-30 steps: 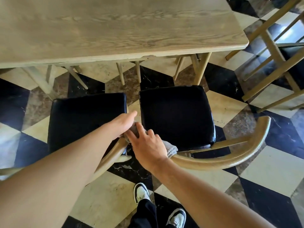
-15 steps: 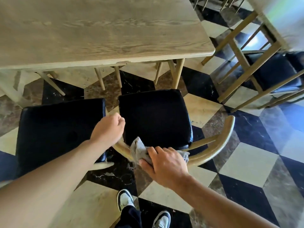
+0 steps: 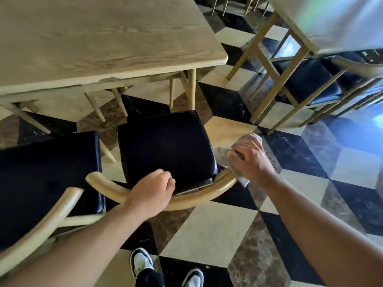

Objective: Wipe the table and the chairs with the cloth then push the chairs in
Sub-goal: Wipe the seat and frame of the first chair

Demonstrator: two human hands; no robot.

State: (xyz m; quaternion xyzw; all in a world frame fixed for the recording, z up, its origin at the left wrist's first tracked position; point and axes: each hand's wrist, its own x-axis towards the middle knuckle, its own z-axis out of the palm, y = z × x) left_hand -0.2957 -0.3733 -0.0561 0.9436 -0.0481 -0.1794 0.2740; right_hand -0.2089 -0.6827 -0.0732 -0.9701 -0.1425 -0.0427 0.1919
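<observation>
**Cloth at the right end of the chair's backrest**

Cloth (image 3: 241, 160), grey and crumpled, sits at about 3 o'clock from frame centre, bunched under the right hand (image 3: 251, 160). That hand's fingers curl down over the fabric and press it against the right tip of the curved wooden backrest (image 3: 199, 196); a corner of cloth hangs below the wrist.

Nearest, at 6 o'clock: two dark-and-white shoes (image 3: 143, 262) on the checkered floor (image 3: 209, 230), dark trouser legs above them.

Both bare forearms reach up from the lower corners. Left hand (image 3: 152, 192), near centre, is closed round the middle of the same backrest, knuckles up, fingers wrapped over the rail's front edge.

Beyond the rail, the right chair (image 3: 165, 148) shows a black padded seat, square to the table. Just beside it at 9 o'clock stands the left chair (image 3: 47, 172), black seat too, its own pale backrest sweeping toward 7 o'clock. The two seats are close but apart.

Farther, at 11 o'clock, the table (image 3: 103, 38), pale wood grain, its legs and other chair legs visible beneath.

At 2 o'clock, well apart, a second table (image 3: 335, 23) with another black-seated chair (image 3: 306, 79) under it.
</observation>
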